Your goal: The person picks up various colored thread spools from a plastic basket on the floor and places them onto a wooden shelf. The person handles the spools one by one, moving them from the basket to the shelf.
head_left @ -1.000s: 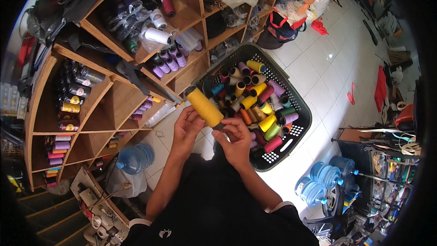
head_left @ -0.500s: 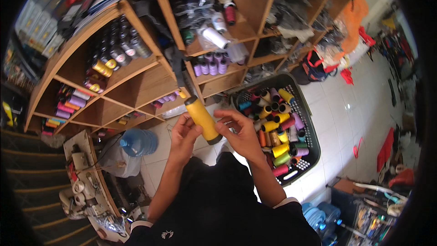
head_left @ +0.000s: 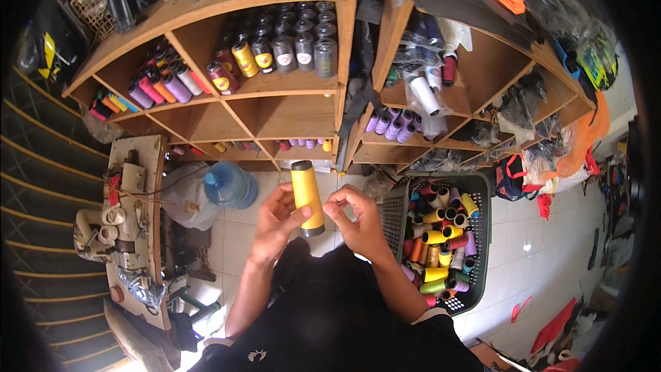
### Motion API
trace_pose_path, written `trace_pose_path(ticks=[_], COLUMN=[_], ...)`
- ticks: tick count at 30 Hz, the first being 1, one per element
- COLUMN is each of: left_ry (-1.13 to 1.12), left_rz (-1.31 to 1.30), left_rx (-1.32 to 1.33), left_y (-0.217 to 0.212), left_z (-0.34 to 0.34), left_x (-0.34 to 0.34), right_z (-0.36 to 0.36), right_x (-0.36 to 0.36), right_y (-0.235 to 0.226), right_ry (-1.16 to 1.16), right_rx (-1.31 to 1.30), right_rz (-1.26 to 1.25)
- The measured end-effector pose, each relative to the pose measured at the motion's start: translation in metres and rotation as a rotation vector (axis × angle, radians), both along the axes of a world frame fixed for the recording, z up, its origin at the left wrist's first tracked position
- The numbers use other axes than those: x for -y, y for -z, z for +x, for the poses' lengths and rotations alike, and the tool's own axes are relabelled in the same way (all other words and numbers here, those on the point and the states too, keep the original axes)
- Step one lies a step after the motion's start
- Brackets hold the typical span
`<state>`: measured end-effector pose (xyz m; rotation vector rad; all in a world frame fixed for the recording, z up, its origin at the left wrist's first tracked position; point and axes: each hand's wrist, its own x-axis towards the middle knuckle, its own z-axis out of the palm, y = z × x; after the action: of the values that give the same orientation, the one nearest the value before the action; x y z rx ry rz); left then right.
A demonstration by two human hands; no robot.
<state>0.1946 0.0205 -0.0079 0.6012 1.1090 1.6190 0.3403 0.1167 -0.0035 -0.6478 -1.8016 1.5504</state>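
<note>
A yellow thread spool (head_left: 307, 191) with dark ends stands nearly upright before me. My left hand (head_left: 277, 226) is closed around its left side, thumb across the front. Just right of the spool is my right hand (head_left: 359, 222), thumb and forefinger drawn together in a pinch; any thread between them is too fine to make out. To the right on the floor sits a dark green plastic crate (head_left: 486, 234), with several loose spools in it: yellow, orange, green, purple and others.
Wooden shelves (head_left: 289, 116) across the back hold dark, purple and coloured spools and plastic-wrapped goods. On the left are a sewing machine (head_left: 127, 224) on a table and a blue water jug (head_left: 231, 184). Red cloth (head_left: 553, 326) lies on the tiled floor at right.
My view has swung left, so the shelves and crate sit further right. The spool has come more upright in my left hand, and the fingers of my right hand have drawn together beside it.
</note>
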Motion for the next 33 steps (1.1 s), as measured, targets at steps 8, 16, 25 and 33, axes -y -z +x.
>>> trace_pose_path(ticks=[8, 16, 25, 33], left_ry=[0.073, 0.224, 0.546, 0.591], left_rz=[0.097, 0.138, 0.157, 0.195], left_rx=[0.085, 0.097, 0.137, 0.139], left_y=[0.001, 0.004, 0.013, 0.014], left_z=[-0.047, -0.093, -0.136, -0.156], left_x=[0.016, 0.027, 0.026, 0.024], right_z=[-0.042, -0.076, -0.104, -0.124], right_x=[0.012, 0.005, 0.019, 0.031], right_y=[0.006, 0.028, 0.044, 0.042], right_ry=[-0.056, -0.199, -0.347, -0.501], right_rx=[-0.053, -0.111, -0.283, -0.43], right_rz=[-0.258, -0.685, -1.036, -1.166])
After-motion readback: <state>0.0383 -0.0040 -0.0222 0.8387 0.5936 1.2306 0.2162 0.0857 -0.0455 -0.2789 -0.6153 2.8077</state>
